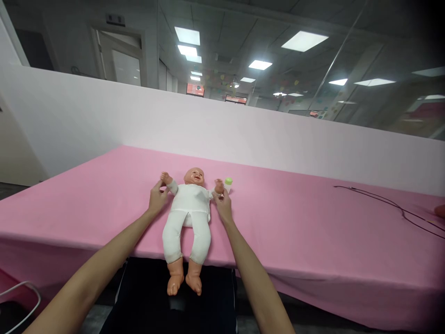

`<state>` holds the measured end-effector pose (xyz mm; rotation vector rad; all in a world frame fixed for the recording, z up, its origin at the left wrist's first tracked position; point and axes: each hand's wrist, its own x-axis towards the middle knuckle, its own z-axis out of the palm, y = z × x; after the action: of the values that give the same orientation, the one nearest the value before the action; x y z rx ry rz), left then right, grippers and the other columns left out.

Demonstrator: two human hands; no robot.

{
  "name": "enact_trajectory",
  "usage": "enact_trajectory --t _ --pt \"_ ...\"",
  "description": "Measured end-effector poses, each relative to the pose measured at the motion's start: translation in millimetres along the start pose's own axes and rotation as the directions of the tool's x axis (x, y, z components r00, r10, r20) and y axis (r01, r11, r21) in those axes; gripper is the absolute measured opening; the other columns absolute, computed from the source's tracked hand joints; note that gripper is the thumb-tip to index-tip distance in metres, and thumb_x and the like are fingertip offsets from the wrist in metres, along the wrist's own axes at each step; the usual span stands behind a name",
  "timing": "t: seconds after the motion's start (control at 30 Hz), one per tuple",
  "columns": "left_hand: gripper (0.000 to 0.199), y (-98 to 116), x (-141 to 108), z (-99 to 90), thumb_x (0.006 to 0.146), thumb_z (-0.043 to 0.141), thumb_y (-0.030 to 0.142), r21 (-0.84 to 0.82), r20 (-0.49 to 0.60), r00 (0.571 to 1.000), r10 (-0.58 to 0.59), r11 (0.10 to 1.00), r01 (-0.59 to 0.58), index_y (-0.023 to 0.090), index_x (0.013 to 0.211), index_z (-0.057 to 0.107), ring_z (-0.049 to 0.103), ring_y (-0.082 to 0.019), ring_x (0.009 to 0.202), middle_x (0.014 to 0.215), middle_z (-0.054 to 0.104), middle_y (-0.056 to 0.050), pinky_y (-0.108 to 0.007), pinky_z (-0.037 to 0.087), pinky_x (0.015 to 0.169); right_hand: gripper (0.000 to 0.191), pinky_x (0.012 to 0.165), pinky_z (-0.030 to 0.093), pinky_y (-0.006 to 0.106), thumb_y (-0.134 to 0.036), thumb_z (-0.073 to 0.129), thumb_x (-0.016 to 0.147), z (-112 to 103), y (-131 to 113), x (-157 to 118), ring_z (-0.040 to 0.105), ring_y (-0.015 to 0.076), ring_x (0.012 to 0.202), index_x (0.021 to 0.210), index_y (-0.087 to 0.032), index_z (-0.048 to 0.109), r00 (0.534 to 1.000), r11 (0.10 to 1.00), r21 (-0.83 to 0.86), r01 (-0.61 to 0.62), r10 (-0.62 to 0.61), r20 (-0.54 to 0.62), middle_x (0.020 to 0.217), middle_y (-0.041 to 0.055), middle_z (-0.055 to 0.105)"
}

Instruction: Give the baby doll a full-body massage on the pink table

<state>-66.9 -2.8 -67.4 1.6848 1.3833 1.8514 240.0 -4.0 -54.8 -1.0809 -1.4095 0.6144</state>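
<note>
A baby doll [190,199] in a white cloth suit lies on its back on the pink tablecloth [288,227]. Its head points away from me, and its bare feet hang over the front edge above my lap. My left hand [158,197] is closed around the doll's arm at the left, by the wrist. At the other side, my right hand [222,204] grips the doll's other arm just below its hand. Both doll arms are spread outward and raised. A small baby bottle [228,183] with a green cap stands just behind my right hand, its lower part partly hidden.
Thin black cables [382,200] run across the cloth at the right. A white low wall [243,130] with glass above it borders the table's back. At the lower left a white cable [29,284] curves beside the table. A reddish object [440,211] shows at the right edge.
</note>
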Motion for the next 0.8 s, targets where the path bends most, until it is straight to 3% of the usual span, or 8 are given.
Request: enact_trajectory --t 0.13,0.2,0.3,0.37,0.5,0.6,0.67,0.8 --pt "0.034 -11 9 -6.5 0.081 0.072 0.041 -0.204 -0.122 0.917 -0.379 0.914 0.35 0.019 0.104 0.06 0.069 -0.023 0.078 0.09 0.071 -0.007 -0.031 0.055 0.062 0.042 0.045 0.046 0.031 -0.057 0.068 0.085 -6 14 9 0.064 0.0226 0.054 0.105 -0.021 0.061 0.933 0.939 0.167 -0.3 0.325 -0.154 0.072 0.0054 0.071" --pt "0.034 -13 11 -7.9 0.079 0.073 0.042 -0.206 -0.104 0.91 -0.401 0.904 0.375 0.019 0.1 0.06 0.068 -0.023 0.075 0.087 0.07 -0.007 -0.031 0.055 0.06 0.041 0.043 0.045 0.031 -0.057 0.068 0.085 -8 14 10 0.063 0.0227 0.052 0.104 -0.021 0.06 0.925 0.93 0.172 -0.324 0.349 -0.147 0.067 0.0049 0.07" --pt "0.029 -10 8 -6.0 0.084 0.069 0.038 -0.064 -0.049 0.989 -0.143 0.988 0.139 0.018 0.105 0.066 0.07 -0.026 0.092 0.102 0.074 -0.011 -0.034 0.057 0.072 0.042 0.051 0.051 0.031 -0.053 0.07 0.086 -7 6 7 0.068 0.0228 0.063 0.112 -0.021 0.062 0.977 0.98 0.102 -0.171 0.182 -0.113 0.087 0.0074 0.076" --pt "0.025 -5 4 -3.5 0.091 0.064 0.033 0.075 0.076 0.993 0.085 0.993 -0.091 0.019 0.112 0.07 0.069 -0.027 0.102 0.113 0.075 -0.011 -0.036 0.058 0.08 0.038 0.067 0.058 0.033 -0.045 0.068 0.089 -6 -3 2 0.072 0.0236 0.081 0.12 -0.022 0.065 1.0 1.0 -0.014 0.009 -0.009 -0.028 0.105 0.0078 0.077" --pt "0.026 4 -2 0.2 0.1 0.053 0.024 0.206 0.362 0.83 0.425 0.832 -0.516 0.023 0.116 0.074 0.068 -0.027 0.112 0.119 0.075 -0.012 -0.043 0.058 0.095 0.032 0.094 0.056 0.037 -0.023 0.054 0.097 -6 -15 -5 0.068 0.025 0.115 0.124 -0.028 0.07 0.883 0.851 -0.314 0.422 -0.308 0.353 0.133 0.0064 0.07" --pt "0.028 7 -3 1.6 0.104 0.05 0.025 0.183 0.442 0.738 0.509 0.755 -0.63 0.023 0.119 0.074 0.068 -0.027 0.117 0.124 0.074 -0.012 -0.047 0.056 0.103 0.035 0.093 0.056 0.037 -0.019 0.05 0.098 -7 -16 -7 0.066 0.0253 0.119 0.125 -0.029 0.071 0.803 0.716 -0.417 0.56 -0.345 0.487 0.139 0.0066 0.067" --pt "0.029 8 -5 2.3 0.104 0.05 0.027 0.173 0.431 0.769 0.473 0.793 -0.584 0.023 0.123 0.072 0.067 -0.027 0.12 0.128 0.073 -0.012 -0.047 0.054 0.107 0.034 0.094 0.056 0.036 -0.02 0.05 0.098 -6 -14 -6 0.066 0.0246 0.119 0.124 -0.028 0.071 0.839 0.771 -0.387 0.506 -0.336 0.428 0.136 0.0065 0.069" --pt "0.063 7 -6 2.1 0.098 0.064 0.04 0.126 0.184 0.967 0.175 0.972 -0.2 0.025 0.156 0.044 0.068 -0.026 0.116 0.133 0.069 -0.012 -0.043 0.058 0.097 0.03 0.084 0.059 0.035 -0.036 0.061 0.094 -3 -6 0 0.071 0.023 0.098 0.12 -0.023 0.067 0.989 0.978 -0.148 0.145 -0.138 0.06 0.116 0.0074 0.074"
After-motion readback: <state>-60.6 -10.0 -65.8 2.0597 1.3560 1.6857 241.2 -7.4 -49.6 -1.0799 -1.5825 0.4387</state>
